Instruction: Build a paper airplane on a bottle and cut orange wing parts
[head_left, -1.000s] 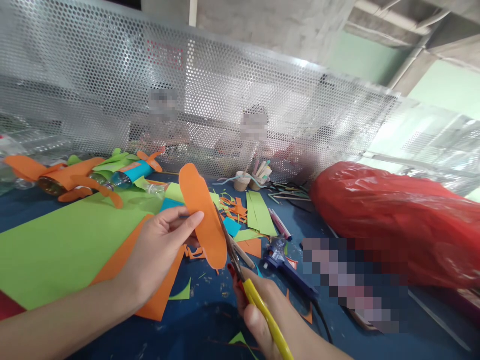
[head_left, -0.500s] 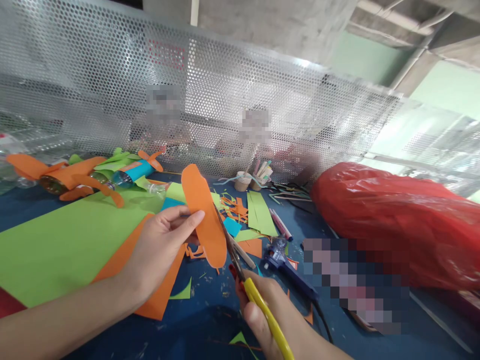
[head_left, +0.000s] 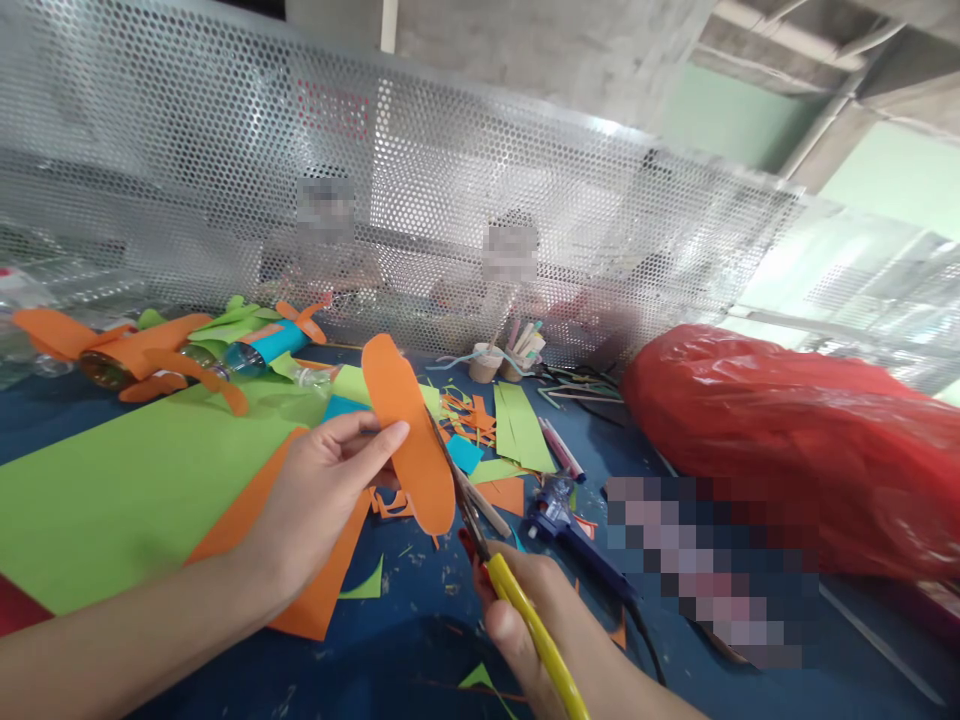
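Note:
An orange paper strip (head_left: 411,440) with rounded ends is pinched between the thumb and fingers of my left hand (head_left: 330,480). It is held up at a slant over the table. My right hand (head_left: 540,620) is closed around scissors (head_left: 529,620) with a yellow handle, some red showing on the far side. The dark blades run up along the right edge of the strip. Whether they touch the paper I cannot tell. Below my left wrist lie an orange sheet (head_left: 319,590) and a large green sheet (head_left: 112,490).
A blue glue gun (head_left: 581,545) lies right of the scissors, near markers (head_left: 562,450). Paper scraps (head_left: 476,420) and green sheets (head_left: 521,428) lie behind. A red plastic bag (head_left: 795,440) fills the right. Paper-wrapped bottles (head_left: 270,342) stand left, before a perforated metal screen (head_left: 450,180).
The upper end of the orange strip has tipped slightly lower. Both hands and the scissors stay almost in place.

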